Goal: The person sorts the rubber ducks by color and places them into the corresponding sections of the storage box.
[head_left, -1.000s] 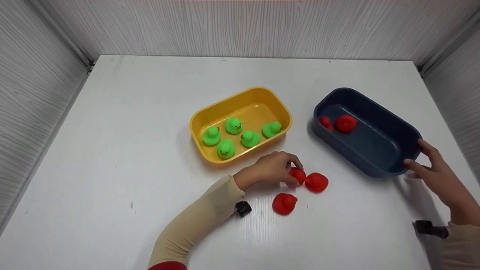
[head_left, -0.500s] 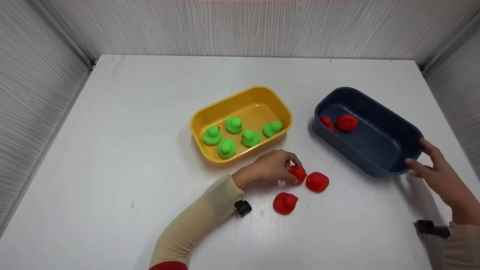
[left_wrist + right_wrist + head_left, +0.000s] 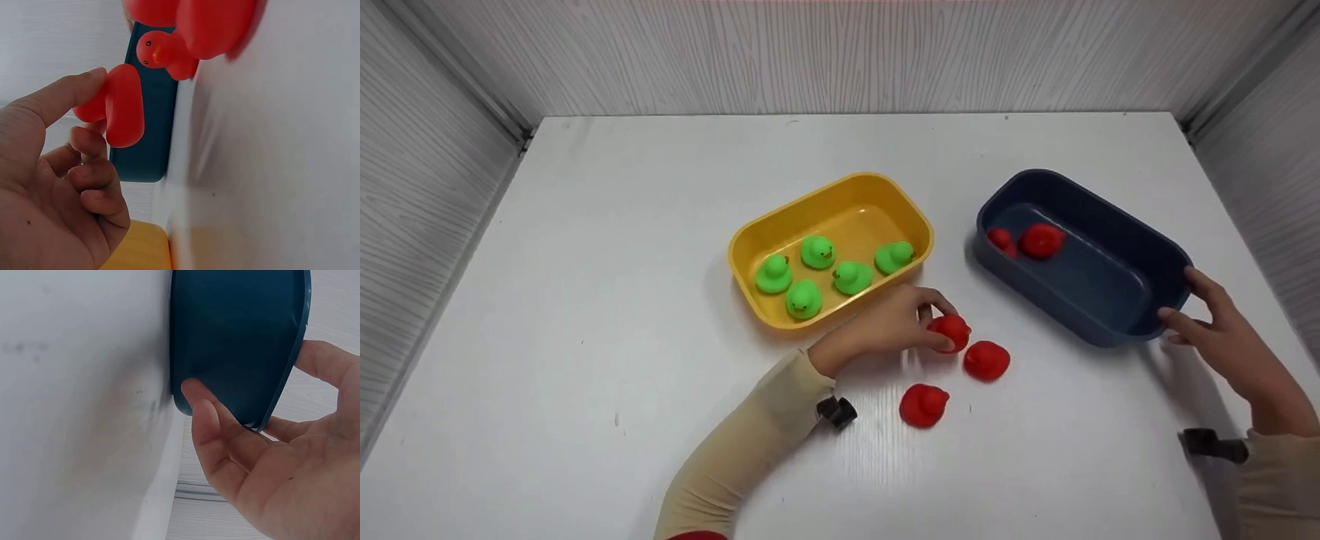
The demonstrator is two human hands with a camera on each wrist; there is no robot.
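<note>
My left hand (image 3: 894,322) pinches a red rubber duck (image 3: 952,332) between thumb and fingers, in front of the yellow bin. In the left wrist view, this duck (image 3: 125,107) is raised off the white surface, with the other fingers curled below it. Two more red ducks stand nearby on the table: one duck (image 3: 987,361) just right of the held one, another duck (image 3: 923,406) closer to me. At the right, my right hand (image 3: 1230,341) holds the near end of the dark blue bin (image 3: 1039,295). The right wrist view shows the thumb at its rim (image 3: 304,332) and fingers against its end wall.
Inside the blue bin, a red duck (image 3: 1041,241) lies beside a smaller-looking red one (image 3: 1000,239) at the far left end. The yellow bin (image 3: 859,219) contains several green ducks (image 3: 853,277). Pale wood-grain panels (image 3: 840,56) enclose the white table (image 3: 615,225) at back and sides.
My left hand has lifted the red duck from beside its neighbour, slightly up and away from me. The right hand keeps its hold on the blue bin. The head view has shifted a little.
</note>
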